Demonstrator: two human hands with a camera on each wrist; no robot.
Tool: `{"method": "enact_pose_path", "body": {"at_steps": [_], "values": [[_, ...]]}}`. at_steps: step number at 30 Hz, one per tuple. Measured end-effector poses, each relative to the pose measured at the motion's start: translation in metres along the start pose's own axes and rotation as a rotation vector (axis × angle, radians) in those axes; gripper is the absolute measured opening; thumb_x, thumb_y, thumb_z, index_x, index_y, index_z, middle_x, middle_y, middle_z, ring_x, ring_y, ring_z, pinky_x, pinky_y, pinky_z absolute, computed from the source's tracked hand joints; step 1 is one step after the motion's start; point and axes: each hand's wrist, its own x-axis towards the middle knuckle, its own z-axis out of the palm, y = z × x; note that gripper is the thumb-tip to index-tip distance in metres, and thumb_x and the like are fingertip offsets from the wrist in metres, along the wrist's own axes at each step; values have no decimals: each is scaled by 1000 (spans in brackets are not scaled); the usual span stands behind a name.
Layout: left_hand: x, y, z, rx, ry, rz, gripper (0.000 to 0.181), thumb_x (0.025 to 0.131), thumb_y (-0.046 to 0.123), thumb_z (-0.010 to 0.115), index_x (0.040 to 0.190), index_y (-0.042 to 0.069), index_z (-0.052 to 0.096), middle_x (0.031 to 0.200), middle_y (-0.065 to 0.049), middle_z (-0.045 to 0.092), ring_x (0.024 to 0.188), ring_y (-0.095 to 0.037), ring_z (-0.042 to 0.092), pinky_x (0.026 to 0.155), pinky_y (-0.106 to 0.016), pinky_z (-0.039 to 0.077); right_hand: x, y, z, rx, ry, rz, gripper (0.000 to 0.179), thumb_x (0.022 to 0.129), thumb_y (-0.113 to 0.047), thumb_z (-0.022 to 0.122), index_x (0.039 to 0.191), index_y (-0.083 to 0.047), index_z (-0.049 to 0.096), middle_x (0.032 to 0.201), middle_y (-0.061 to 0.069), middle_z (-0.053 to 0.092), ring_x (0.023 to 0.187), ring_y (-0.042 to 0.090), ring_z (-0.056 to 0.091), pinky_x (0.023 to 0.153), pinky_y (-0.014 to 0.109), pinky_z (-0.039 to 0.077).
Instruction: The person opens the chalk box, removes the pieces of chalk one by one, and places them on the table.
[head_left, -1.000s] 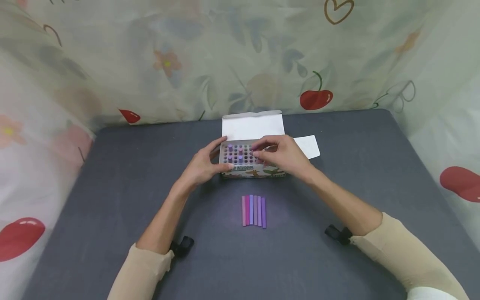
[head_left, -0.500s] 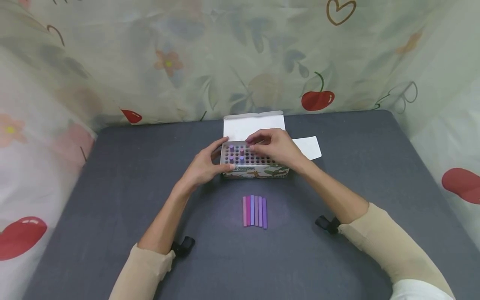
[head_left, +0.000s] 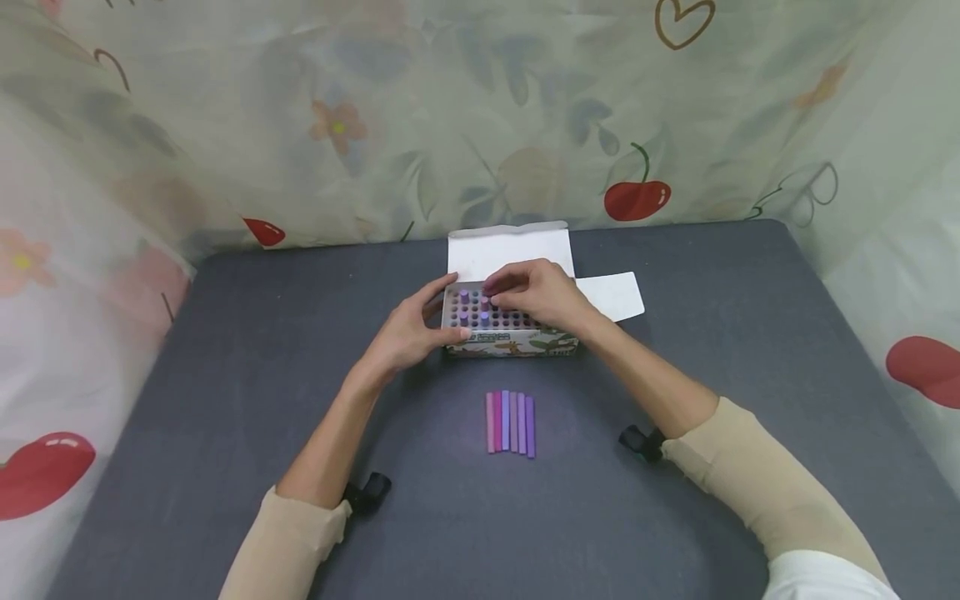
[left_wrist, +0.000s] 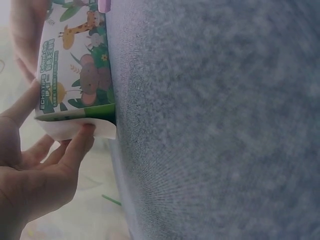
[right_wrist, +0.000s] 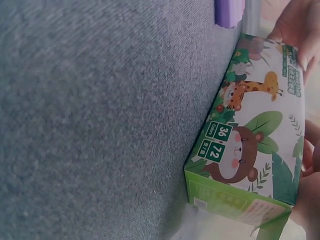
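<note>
Steadying the box [head_left: 517,344], the left hand [head_left: 408,333] grips its left end. Over the holes [head_left: 506,317], the right hand [head_left: 543,293] bunches its fingers narrowly, any hold hidden; straight, gentle handling seems best.

Near the head view's centre, the right hand [head_left: 536,292] hides some holes [head_left: 506,318] of the box [head_left: 540,343], and we cannot tell what it holds, if anything. We find the lettering [head_left: 492,337] too small there. The right-wrist view's top edge cuts off a purple stick [right_wrist: 228,12].
</note>
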Motion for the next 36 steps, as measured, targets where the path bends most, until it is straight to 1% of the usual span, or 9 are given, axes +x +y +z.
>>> {"method": "enact_pose_path", "body": {"at_steps": [5, 9, 12, 17, 20, 22, 24, 29, 36], "values": [[1, 0, 1, 9, 0, -1, 82, 87, 24, 79, 155, 33, 34, 160, -3, 29, 145, -27, 32, 107, -50, 40, 1, 4, -1, -40, -37, -2, 21, 90, -14, 75, 111, -11, 77, 101, 2, 75, 92, 13, 71, 79, 32, 53], [0, 0, 1, 9, -4, 1, 81, 88, 25, 79, 155, 34, 34, 161, -3, 29, 145, -27, 32, 107, -50, 40, 2, 4, 1, -106, -47, -6, 24, 89, -18, 77, 112, -12, 77, 103, 2, 75, 92, 14, 70, 78, 31, 51], [0, -1, 0, 7, -7, 5, 81, 88, 25, 78, 155, 33, 33, 161, -2, 28, 146, -28, 31, 107, -50, 40, 4, 3, 2, -176, -52, -6, 26, 89, -22, 77, 113, -14, 78, 104, 2, 75, 88, 13, 68, 74, 30, 49], [1, -1, 0, 3, -10, 5, 81, 89, 26, 78, 155, 34, 33, 162, -1, 25, 145, -28, 32, 107, -51, 40, 5, 2, 3, -273, -69, -11, 28, 89, -24, 77, 116, -16, 77, 108, 2, 75, 75, 15, 56, 66, 29, 41], [1, -1, 0, 4, -11, 3, 81, 88, 26, 78, 155, 35, 33, 162, -1, 25, 145, -28, 32, 108, -51, 40, 5, 2, 4, -306, -81, -19, 28, 89, -23, 76, 116, -15, 77, 110, 2, 74, 76, 15, 56, 66, 29, 41], [1, -1, 0, 4, -12, 6, 81, 88, 26, 78, 155, 34, 33, 162, -1, 25, 145, -28, 32, 108, -50, 40, 5, 1, 4, -318, -83, -25, 27, 90, -23, 76, 115, -14, 77, 110, 2, 74, 79, 15, 58, 69, 30, 43], [1, -1, 0, 5, -9, 6, 81, 88, 26, 78, 155, 34, 33, 163, -1, 25, 145, -28, 32, 108, -50, 40, 5, 1, 4, -325, -78, -32, 26, 90, -23, 75, 114, -14, 77, 111, 2, 74, 85, 15, 61, 73, 31, 45], [2, 0, 0, 7, -5, 9, 81, 89, 26, 78, 155, 35, 32, 163, -2, 24, 145, -28, 32, 108, -50, 40, 5, 2, 4, -326, -56, -35, 21, 92, -24, 74, 110, -15, 79, 108, 1, 74, 93, 15, 65, 81, 34, 48], [2, -1, 0, 14, -2, 0, 81, 89, 25, 78, 155, 35, 33, 162, -2, 26, 145, -29, 33, 106, -49, 41, 4, 3, 6, -318, -42, -62, 16, 94, -25, 72, 105, -14, 76, 97, -1, 74, 85, 15, 62, 80, 34, 47]]}}
